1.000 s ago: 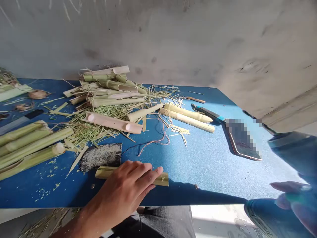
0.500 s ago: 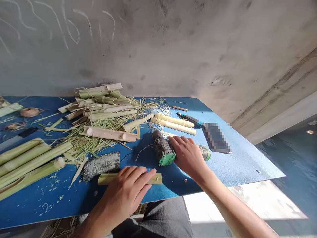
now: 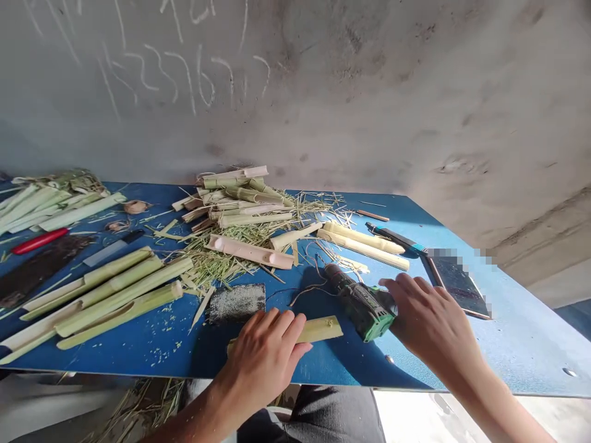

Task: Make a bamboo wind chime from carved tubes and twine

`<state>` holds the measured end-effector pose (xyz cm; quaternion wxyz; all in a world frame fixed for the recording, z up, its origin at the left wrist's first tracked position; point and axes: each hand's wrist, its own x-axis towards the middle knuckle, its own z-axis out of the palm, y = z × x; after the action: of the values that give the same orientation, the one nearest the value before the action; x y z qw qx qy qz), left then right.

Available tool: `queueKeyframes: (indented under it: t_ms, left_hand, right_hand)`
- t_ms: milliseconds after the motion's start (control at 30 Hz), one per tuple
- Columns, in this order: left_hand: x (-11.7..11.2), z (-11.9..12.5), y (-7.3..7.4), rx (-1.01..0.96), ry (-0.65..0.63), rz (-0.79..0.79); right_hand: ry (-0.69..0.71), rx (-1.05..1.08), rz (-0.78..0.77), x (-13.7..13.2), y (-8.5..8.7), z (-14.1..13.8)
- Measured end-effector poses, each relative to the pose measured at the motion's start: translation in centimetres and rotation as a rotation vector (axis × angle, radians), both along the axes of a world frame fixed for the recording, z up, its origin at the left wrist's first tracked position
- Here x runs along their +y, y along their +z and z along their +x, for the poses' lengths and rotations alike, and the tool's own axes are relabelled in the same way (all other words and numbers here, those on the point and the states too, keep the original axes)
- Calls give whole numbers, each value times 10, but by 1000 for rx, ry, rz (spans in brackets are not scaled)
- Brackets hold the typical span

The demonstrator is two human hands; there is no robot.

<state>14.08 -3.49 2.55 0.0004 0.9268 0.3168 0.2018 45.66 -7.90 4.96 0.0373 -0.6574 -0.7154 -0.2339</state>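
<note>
My left hand (image 3: 272,351) is wrapped over a short split bamboo piece (image 3: 321,330) near the table's front edge, hiding its middle. A small tuft of shavings sits near the piece's right end. My right hand (image 3: 427,314) is closed round the handle of a green and dark cordless drill (image 3: 362,306), which lies on its side. The drill's nose points up and left, away from me. Most of its handle is hidden under my fingers. A grey, rough abrasive sheet (image 3: 237,301) lies just behind my left hand.
Split bamboo lengths (image 3: 124,289) lie at left, near a red-handled tool (image 3: 40,240) and a knife (image 3: 113,248). Behind is a bamboo pile (image 3: 244,197) on shavings. Pale bamboo pieces (image 3: 364,245), a cutter (image 3: 397,237) and a phone (image 3: 457,283) are at right. A concrete wall (image 3: 323,123) stands behind.
The view has turned left, so the things appear further right. The drill has shifted slightly right and toward me, with my right hand still on it. My left hand stays on the bamboo piece.
</note>
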Motion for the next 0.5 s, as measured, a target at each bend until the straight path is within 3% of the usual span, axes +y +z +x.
queueKeyframes:
  t_ms: [167,300,400,500]
  left_hand:
    - [-7,-27,14,-101,-17,-16]
    - [-7,-75,19,-114,50,-50]
    - [-4,-109,19,-75,119,-146]
    - [-1,-133,18,-116,187,-168]
  right_hand:
    - [184,229,-221,3,16,32]
    - [195,318,-240,21,55,6]
    - [263,293,-386,75,72,-39]
    - [285,335,-350,149,62,-74]
